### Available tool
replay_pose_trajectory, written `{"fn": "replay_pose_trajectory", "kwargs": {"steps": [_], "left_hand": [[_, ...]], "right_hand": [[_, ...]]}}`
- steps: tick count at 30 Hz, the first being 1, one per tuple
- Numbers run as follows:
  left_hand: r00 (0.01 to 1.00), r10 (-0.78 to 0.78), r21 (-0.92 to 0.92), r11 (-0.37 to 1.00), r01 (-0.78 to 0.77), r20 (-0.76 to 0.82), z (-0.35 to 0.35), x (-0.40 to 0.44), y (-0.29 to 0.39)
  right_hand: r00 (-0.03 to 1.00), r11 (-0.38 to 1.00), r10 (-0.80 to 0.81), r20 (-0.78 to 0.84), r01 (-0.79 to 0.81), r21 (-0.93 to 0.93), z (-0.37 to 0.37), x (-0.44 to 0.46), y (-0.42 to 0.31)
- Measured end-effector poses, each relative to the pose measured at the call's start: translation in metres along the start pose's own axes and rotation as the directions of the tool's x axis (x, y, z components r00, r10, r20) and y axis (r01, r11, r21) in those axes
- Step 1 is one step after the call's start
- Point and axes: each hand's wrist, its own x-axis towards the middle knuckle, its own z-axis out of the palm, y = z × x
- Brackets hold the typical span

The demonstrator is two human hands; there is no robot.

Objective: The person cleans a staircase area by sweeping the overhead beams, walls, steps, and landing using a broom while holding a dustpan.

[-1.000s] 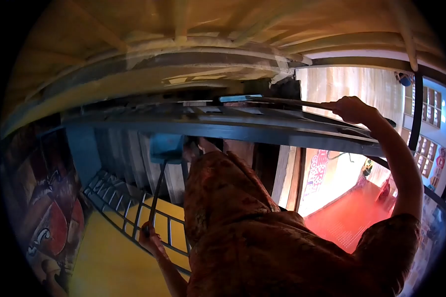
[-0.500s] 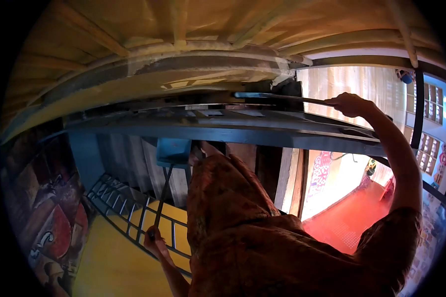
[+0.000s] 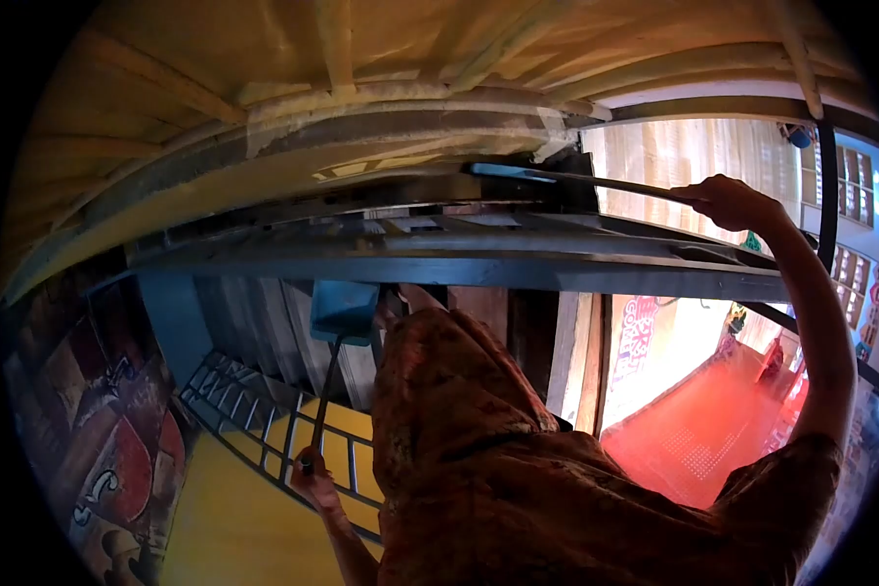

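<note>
My right hand is raised at upper right, its fingers wrapped round the thin shaft of a long-handled tool, likely a broom. The tool's narrow blue end reaches left into the dark gap under the sloping ceiling. At lower left, my left hand grips the dark handle of a blue dustpan. The dustpan's pan hangs just below the blue beam, close to my bare foot.
A long blue beam crosses the view above slatted boards. Behind my left hand stands a dark metal ladder or railing over a yellow floor. Wooden ribs line the low ceiling. Red flooring shows at right.
My right hand has moved right and slightly down, drawing the blue-ended tool with it and tilting it more. My left hand and the dustpan have shifted only slightly in view.
</note>
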Motion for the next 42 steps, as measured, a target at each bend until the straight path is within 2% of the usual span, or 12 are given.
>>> {"fn": "replay_pose_trajectory", "kwargs": {"steps": [4, 11, 13, 17, 20, 23, 25, 30, 33, 35, 38, 42], "left_hand": [[1.0, -0.006, -0.088, 0.996, 0.007, 0.013, -0.002, 0.007, -0.019], [0.998, 0.064, 0.095, 0.993, -0.064, 0.001, -0.002, 0.003, -0.007], [0.999, 0.027, -0.056, 0.998, -0.025, 0.035, -0.003, 0.004, -0.012], [0.989, -0.127, -0.273, 0.952, 0.142, 0.069, 0.003, 0.01, -0.022], [1.0, -0.018, -0.079, 0.997, 0.019, 0.016, 0.011, 0.004, -0.006], [1.0, -0.013, -0.144, 0.99, 0.016, 0.019, 0.013, 0.007, -0.023], [1.0, -0.014, -0.125, 0.992, 0.016, 0.018, 0.013, 0.006, -0.024], [1.0, 0.015, -0.082, 0.997, -0.014, 0.016, 0.02, 0.004, -0.007], [0.986, 0.164, -0.138, 0.977, -0.165, -0.016, 0.025, 0.003, -0.011], [0.997, 0.072, -0.077, 0.994, -0.071, 0.009, 0.018, 0.004, -0.017], [0.994, 0.104, -0.104, 0.99, -0.101, 0.028, 0.015, 0.005, -0.013], [0.99, 0.14, -0.174, 0.975, -0.136, 0.013, 0.023, 0.014, -0.031]], "right_hand": [[1.0, 0.989, -0.015, 0.012, 0.016, -0.148, 0.028, 0.037, 0.013], [0.996, 0.996, -0.086, 0.007, 0.086, -0.003, 0.033, 0.075, -0.024], [0.997, 0.997, -0.077, 0.003, 0.077, -0.024, 0.03, 0.064, -0.019], [0.995, 0.971, -0.095, 0.008, 0.095, -0.217, 0.012, 0.02, -0.012], [0.999, 0.94, -0.01, 0.04, 0.023, -0.341, 0.006, -0.002, -0.015], [0.999, 0.933, 0.041, 0.029, -0.028, -0.359, 0.015, 0.004, -0.007], [0.996, 0.953, 0.078, 0.042, -0.062, -0.297, 0.013, 0.017, -0.001], [0.995, 0.985, -0.081, 0.061, 0.089, -0.148, 0.021, 0.059, 0.006], [0.98, 0.98, -0.198, 0.037, 0.199, -0.023, 0.038, 0.076, -0.005], [0.997, 0.999, -0.046, 0.06, 0.045, 0.017, 0.033, 0.066, -0.011], [0.992, 0.992, -0.122, 0.001, 0.122, -0.029, 0.027, 0.042, 0.01], [1.0, 0.997, -0.027, -0.001, 0.027, 0.076, 0.014, 0.01, 0.023]]}}
